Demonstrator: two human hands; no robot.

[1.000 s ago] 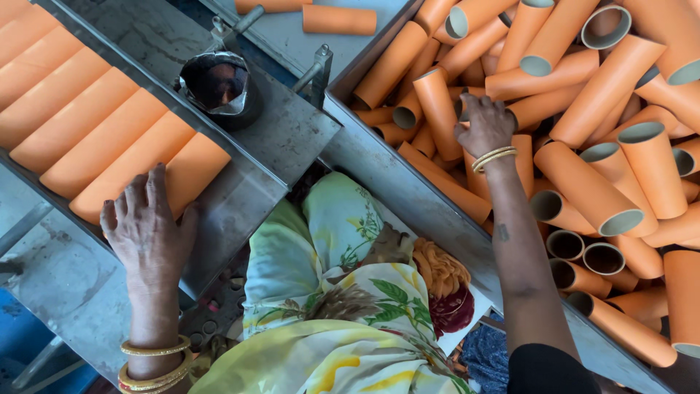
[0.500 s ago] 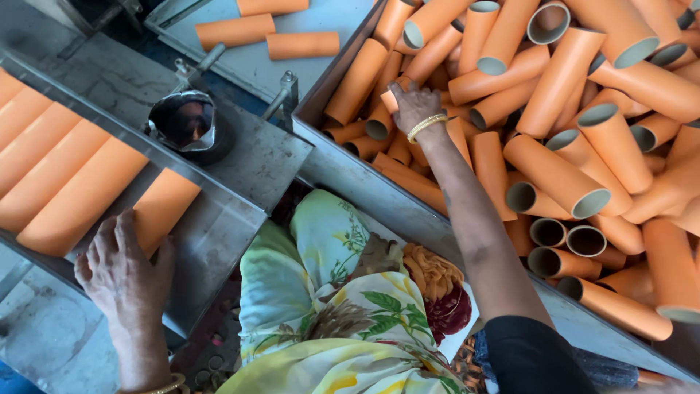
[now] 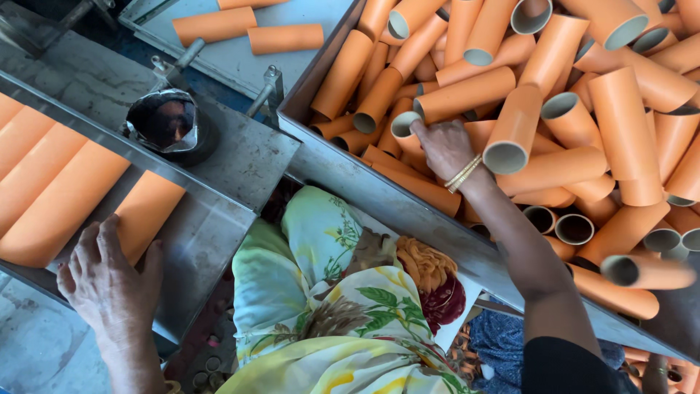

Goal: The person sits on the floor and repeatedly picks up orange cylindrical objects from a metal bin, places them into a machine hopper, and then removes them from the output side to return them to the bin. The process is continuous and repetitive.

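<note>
Right hand [image 3: 445, 148] is deep in the metal bin [image 3: 364, 179], fingers closed around one orange tube [image 3: 405, 125] atop the heap. Left hand [image 3: 109, 281] lies spread and empty on the near-left tray [image 3: 197, 241], touching a row of tubes [image 3: 65, 197].

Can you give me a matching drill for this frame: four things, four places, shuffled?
Things:
1. left hand
2. right hand
3. dark cup
4. two loose orange tubes

Places:
A. on the flat grey tray at the top of the view
B. flat on the metal edge beside the row of orange tubes
C. on the metal ledge between the row and the bin
D. in the metal bin, reaching among the piled orange tubes

Pairs: 1-B, 2-D, 3-C, 4-A
</note>
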